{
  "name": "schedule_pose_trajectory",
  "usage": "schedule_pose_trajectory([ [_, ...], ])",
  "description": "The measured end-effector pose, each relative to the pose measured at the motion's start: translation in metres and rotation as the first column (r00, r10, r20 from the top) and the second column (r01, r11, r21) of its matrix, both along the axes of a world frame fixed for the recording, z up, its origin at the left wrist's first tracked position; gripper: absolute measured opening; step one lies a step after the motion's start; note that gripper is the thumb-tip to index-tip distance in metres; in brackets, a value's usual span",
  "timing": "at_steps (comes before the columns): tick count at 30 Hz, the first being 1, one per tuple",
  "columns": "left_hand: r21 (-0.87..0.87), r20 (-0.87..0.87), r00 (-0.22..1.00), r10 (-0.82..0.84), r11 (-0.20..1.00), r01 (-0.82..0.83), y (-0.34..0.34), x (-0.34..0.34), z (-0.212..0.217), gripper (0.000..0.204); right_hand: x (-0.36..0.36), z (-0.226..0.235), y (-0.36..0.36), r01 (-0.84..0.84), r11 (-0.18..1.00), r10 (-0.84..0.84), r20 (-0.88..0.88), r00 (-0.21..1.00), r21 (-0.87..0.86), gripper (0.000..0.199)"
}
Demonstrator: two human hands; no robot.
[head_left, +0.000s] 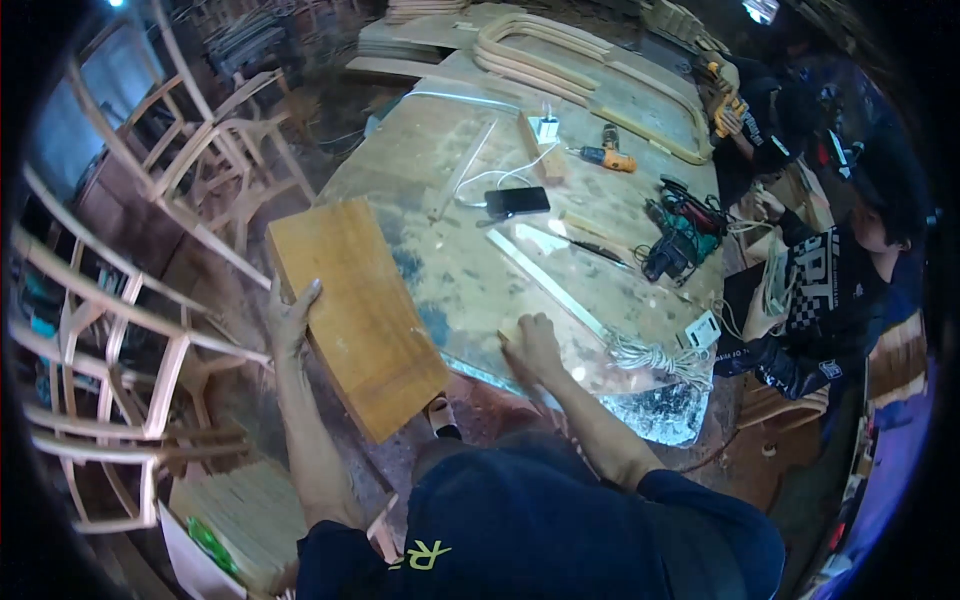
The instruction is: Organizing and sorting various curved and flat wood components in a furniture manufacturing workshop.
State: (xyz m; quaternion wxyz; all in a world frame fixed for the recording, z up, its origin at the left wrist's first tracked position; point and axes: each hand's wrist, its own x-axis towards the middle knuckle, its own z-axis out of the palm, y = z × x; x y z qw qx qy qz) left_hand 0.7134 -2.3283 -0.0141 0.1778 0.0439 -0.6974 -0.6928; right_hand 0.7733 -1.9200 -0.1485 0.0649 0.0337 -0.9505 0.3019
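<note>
A thick rectangular brown wooden board (368, 305) is tilted at the left edge of the worktable, with one end over my lap. My left hand (292, 318) grips its left long edge, thumb on the upper face and the other fingers mostly hidden beneath. Near the table's front edge, my right hand (537, 350) is closed and apart from the board. A small light-brown tip shows at its fingers, too small to name. Beyond that hand, a long pale straight strip (548, 283) lies across the worktable (440, 180).
On the table are a black phone (518, 202) with a white cable, an orange drill (608, 155), a green power tool (680, 235) and a coiled white cord (660, 358). Wooden chair frames (120, 370) crowd the left. Two people work at the right, one in a printed black shirt (815, 280).
</note>
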Motion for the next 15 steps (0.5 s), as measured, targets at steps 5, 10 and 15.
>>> schedule_pose_trajectory([
  [5,0.183,0.237,0.961,-0.141,0.978,0.099,-0.034,-0.080,-0.049,0.054,-0.005,0.006,0.017,-0.016,0.999,0.018,0.071,0.997,-0.029,0.054],
  [10,0.198,0.448,0.886,-0.119,0.980,0.032,-0.055,-0.106,-0.076,0.054,-0.044,0.029,0.080,0.289,0.946,-0.308,-0.127,0.943,-0.149,0.049],
  [15,-0.018,0.606,0.794,0.046,0.999,-0.045,-0.067,-0.098,-0.119,0.056,-0.109,0.036,0.136,0.417,0.897,-0.429,-0.061,0.901,-0.144,0.045],
])
